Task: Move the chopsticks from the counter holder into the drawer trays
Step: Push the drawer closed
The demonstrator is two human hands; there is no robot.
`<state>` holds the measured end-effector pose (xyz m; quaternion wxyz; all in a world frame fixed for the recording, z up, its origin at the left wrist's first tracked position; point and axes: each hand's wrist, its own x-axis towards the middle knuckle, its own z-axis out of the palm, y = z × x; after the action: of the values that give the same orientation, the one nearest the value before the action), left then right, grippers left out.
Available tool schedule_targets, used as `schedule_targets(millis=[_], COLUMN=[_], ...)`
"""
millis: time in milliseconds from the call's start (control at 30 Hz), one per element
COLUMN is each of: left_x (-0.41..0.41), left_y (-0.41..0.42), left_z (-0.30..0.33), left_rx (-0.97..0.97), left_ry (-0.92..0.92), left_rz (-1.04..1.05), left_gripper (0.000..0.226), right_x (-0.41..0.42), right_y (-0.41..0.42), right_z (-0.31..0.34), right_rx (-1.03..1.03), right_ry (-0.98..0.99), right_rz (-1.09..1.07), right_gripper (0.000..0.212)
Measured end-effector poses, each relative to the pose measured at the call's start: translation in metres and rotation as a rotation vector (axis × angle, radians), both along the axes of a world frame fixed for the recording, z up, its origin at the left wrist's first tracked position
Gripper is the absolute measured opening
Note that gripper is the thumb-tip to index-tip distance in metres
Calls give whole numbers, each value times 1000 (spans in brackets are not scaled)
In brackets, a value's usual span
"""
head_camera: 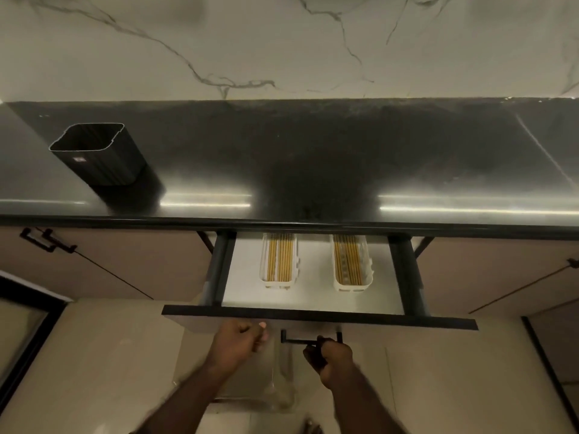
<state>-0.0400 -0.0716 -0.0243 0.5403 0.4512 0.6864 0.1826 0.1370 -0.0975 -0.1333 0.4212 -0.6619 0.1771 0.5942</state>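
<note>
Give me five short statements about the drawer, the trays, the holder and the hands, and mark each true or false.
1. The black holder on the counter is full of chopsticks. False: no chopsticks show in it.
2. Both white trays in the drawer hold chopsticks. True.
3. The drawer is shut. False: it is pulled out.
4. The right hand grips the drawer handle. True.
5. The left hand holds a bundle of chopsticks. False: it is loosely closed by the drawer front, with nothing visible in it.
</note>
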Motion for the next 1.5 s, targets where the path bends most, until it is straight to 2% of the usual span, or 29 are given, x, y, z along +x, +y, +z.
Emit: schedule_targets(millis=[200,533,733,900,1333,1500], left_x=[21,47,57,64,64,64], left_y=[26,76,101,112,126,124], left_z=[3,5,0,-5,-18,-18], left_rx=[22,71,63,64,65,64], left_ry=[-8,9,-15,-19,-40,-62], left_rz=[29,33,56,77,76,74], left_gripper=[21,17,15,14,17,18], right_x=[17,31,42,47,57,53], right_y=[47,115,148,172,188,176], right_z=[-3,-9,-11,-12,-11,0], right_rx=[48,141,126,124,166,178], right_ry=[-12,-16,40,-8,-25,56], right_rz=[84,147,183,216,264,392], right_gripper=[31,33,33,28,29,24])
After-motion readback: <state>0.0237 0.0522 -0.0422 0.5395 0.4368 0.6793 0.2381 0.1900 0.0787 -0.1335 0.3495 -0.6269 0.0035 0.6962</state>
